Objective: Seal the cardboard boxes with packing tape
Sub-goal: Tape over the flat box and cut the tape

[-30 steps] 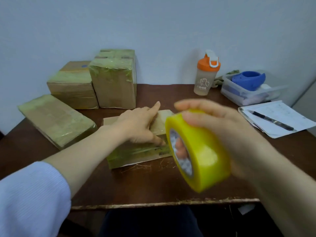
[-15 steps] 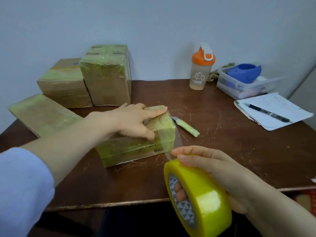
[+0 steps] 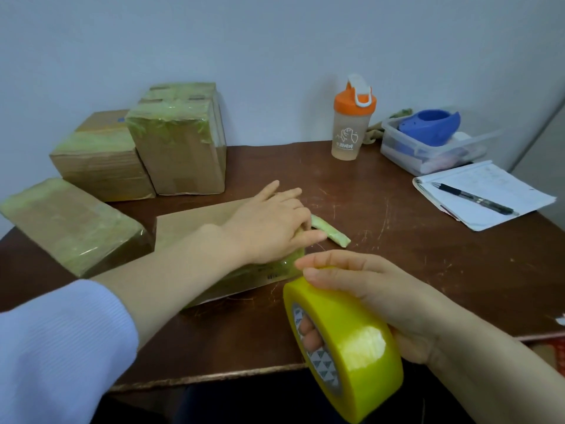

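One flat brown cardboard box (image 3: pixel 189 221) on the wooden desk (image 3: pixel 382 249) lies under our straight-fingered left hand (image 3: pixel 275 221), while our right hand (image 3: pixel 382 295) grasps a yellow packing-tape roll (image 3: pixel 360 341).

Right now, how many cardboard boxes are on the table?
4: a box under the left hand, a flat box far left, a low box and a tall box by the wall; another may hide behind.

Pale lilac, finely ribbed sleeve (image 3: pixel 58 347) on left arm (image 3: pixel 171 280)
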A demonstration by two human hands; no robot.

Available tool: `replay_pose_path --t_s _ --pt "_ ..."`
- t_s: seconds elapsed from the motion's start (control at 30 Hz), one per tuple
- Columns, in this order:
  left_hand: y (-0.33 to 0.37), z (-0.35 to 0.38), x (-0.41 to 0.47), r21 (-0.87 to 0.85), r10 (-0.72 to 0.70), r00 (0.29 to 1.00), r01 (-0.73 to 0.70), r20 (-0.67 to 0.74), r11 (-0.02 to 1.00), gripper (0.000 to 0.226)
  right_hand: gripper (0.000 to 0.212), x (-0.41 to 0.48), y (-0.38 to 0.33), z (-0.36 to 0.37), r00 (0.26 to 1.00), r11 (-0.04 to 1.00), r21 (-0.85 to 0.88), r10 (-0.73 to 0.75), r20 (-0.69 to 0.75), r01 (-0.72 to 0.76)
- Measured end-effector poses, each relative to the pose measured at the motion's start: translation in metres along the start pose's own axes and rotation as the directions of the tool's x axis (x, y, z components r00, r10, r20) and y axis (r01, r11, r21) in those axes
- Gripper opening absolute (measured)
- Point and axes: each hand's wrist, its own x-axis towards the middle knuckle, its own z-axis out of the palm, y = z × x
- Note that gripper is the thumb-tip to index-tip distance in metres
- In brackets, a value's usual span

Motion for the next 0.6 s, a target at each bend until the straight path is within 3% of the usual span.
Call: replay_pose_path --t_s 0.07,0.1,0.33,0.47,0.53,0.57,0.6 --pt "0.004 0.002 -0.006 -0.017 -0.005 1.0 0.004 -0.015 1.0 0.092 0.04 0.002 0.001 -0.003 1.0 1.0 0.016 -0.001 0.004 0.001" --pt "0.005 0.002 -0.007 -0.023 -0.01 1.0 0.01 -0.029 1.0 0.096 0.039 0.003 0.002 -0.003 1.0 1.0 0.021 0.003 0.005 -0.003" --pt "-0.021 -0.006 0.009 0.006 0.081 0.996 -0.082 0.02 0.997 0.086 0.035 0.026 -0.002 0.006 0.996 0.996 -0.001 -0.088 -0.026 0.088" --pt "-0.023 -0.009 0.01 0.112 0.086 0.994 -0.092 0.06 0.989 0.086 0.034 0.032 -0.003 0.013 0.994 0.994 -0.039 -0.104 -0.014 0.103" --pt "-0.017 -0.013 0.0 0.0 0.059 0.988 -0.06 -0.142 0.998 0.082 0.038 0.03 -0.001 0.013 0.993 0.993 -0.044 -0.114 -0.013 0.113" --pt "-0.012 -0.014 -0.009 -0.14 -0.018 0.944 -0.031 -0.33 0.99 0.074 0.043 0.028 -0.001 0.012 0.993 0.992 -0.042 -0.118 -0.016 0.117" --pt "-0.006 -0.016 -0.018 -0.306 -0.147 0.848 -0.018 -0.509 0.952 0.06 0.048 0.028 0.0 0.009 0.993 0.992 -0.042 -0.119 -0.014 0.119"
